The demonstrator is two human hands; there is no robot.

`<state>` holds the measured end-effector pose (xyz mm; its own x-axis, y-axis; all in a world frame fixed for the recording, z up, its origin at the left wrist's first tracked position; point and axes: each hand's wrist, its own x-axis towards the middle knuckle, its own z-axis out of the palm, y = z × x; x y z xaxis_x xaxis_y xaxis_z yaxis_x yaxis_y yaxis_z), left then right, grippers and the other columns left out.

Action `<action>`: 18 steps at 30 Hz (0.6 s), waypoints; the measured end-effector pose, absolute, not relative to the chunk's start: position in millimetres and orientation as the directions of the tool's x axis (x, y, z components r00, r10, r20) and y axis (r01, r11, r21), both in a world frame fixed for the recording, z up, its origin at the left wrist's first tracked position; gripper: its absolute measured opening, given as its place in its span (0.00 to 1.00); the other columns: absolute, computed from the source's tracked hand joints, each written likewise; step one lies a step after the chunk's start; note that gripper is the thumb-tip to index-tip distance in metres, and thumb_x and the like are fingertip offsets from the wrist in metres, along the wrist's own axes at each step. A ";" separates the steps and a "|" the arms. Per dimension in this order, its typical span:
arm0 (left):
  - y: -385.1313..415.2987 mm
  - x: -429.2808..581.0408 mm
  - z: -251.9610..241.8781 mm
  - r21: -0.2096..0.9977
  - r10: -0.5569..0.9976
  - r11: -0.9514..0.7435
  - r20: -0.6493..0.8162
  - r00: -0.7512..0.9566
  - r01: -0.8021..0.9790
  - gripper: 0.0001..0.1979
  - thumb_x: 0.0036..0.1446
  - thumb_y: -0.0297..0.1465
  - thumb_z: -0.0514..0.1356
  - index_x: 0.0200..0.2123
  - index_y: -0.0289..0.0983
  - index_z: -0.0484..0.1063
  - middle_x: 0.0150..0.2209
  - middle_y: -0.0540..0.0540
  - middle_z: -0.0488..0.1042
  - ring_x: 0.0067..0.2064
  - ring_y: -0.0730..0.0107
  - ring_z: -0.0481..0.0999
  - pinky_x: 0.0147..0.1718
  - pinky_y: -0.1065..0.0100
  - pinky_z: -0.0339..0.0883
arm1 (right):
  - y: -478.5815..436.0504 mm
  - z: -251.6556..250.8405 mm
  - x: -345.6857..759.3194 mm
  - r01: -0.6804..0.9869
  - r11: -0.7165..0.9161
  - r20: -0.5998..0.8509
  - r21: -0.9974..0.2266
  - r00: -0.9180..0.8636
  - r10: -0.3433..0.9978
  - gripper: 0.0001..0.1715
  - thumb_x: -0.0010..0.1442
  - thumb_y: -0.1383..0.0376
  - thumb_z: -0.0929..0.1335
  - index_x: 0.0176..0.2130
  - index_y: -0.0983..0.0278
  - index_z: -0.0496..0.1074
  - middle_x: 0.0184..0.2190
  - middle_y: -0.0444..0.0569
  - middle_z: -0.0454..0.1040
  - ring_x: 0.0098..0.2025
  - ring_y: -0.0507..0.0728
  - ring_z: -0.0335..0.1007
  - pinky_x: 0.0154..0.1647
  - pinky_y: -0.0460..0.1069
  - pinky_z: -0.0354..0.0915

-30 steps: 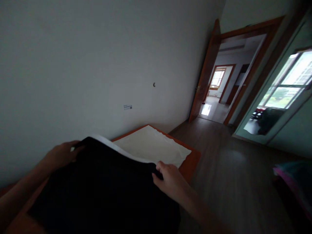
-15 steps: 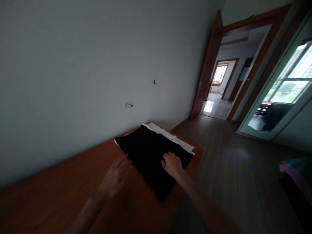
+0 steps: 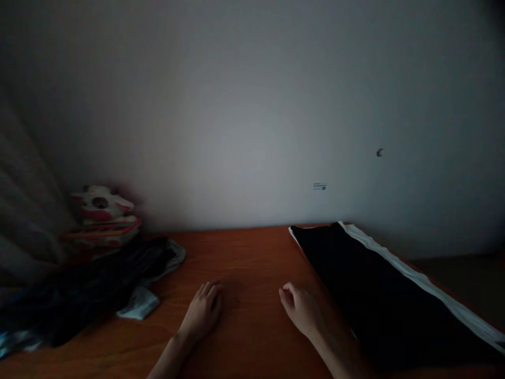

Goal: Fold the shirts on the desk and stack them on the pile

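Observation:
My left hand (image 3: pixel 202 309) hovers over or rests on the brown tabletop (image 3: pixel 244 263), fingers loosely bent and nothing in it; whether it touches the wood I cannot tell. To its right is my right hand (image 3: pixel 300 308), thumb and fingers curved with a gap between them, also without anything. Just right of that hand lies a flat black cloth (image 3: pixel 366 284), with a white cloth (image 3: pixel 414 284) showing along its far right edge. A dark, crumpled pile of clothes (image 3: pixel 106 279) with lighter grey parts lies to the left of my left hand.
At the back left, a white and pink stuffed toy (image 3: pixel 102 205) sits above a reddish box-like thing (image 3: pixel 106 234). A pale curtain (image 3: pixel 27 173) hangs at the far left. The wall (image 3: pixel 236 121) behind the table carries a small label (image 3: pixel 320 186) and a hole (image 3: pixel 380 152).
The view has swung left, bringing the clothes pile and toy in and leaving the doorway out. My right hand has come off the black cloth, and both hands are now left of it.

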<state>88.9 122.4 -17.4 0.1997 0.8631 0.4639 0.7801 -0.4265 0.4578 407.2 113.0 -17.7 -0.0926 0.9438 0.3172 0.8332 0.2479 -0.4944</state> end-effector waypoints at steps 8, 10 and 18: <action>112.9 67.6 -26.5 0.745 0.898 -0.293 0.430 -0.095 0.599 0.10 0.62 0.34 0.53 0.41 0.39 0.72 0.35 0.44 0.78 0.34 0.66 0.78 0.35 0.66 0.72 | 135.5 -55.6 394.4 0.868 0.150 0.266 -0.473 -0.022 0.964 0.24 0.68 0.47 0.56 0.32 0.56 0.70 0.31 0.49 0.82 0.35 0.64 0.81 0.30 0.51 0.63; 114.4 65.9 -28.7 0.786 0.898 -0.271 0.414 -0.147 0.556 0.10 0.61 0.33 0.53 0.41 0.38 0.71 0.35 0.44 0.78 0.34 0.67 0.78 0.34 0.68 0.71 | 134.2 -55.0 400.4 0.853 0.141 0.234 -0.503 -0.023 0.972 0.26 0.67 0.45 0.55 0.32 0.55 0.70 0.33 0.50 0.83 0.36 0.65 0.81 0.32 0.52 0.65; 116.4 62.8 -34.0 0.889 0.896 -0.236 0.355 -0.267 0.392 0.10 0.57 0.35 0.55 0.40 0.38 0.71 0.33 0.47 0.76 0.30 0.70 0.74 0.31 0.69 0.66 | 133.1 -51.4 403.9 0.858 0.095 0.150 -0.505 -0.021 0.988 0.28 0.64 0.43 0.53 0.37 0.56 0.71 0.34 0.53 0.83 0.36 0.68 0.81 0.33 0.55 0.66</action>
<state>62.8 116.4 -34.0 -0.2669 0.8960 0.3550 0.3917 -0.2357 0.8894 403.9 133.1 -51.4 -0.0210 0.9885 0.1501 0.8578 0.0949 -0.5051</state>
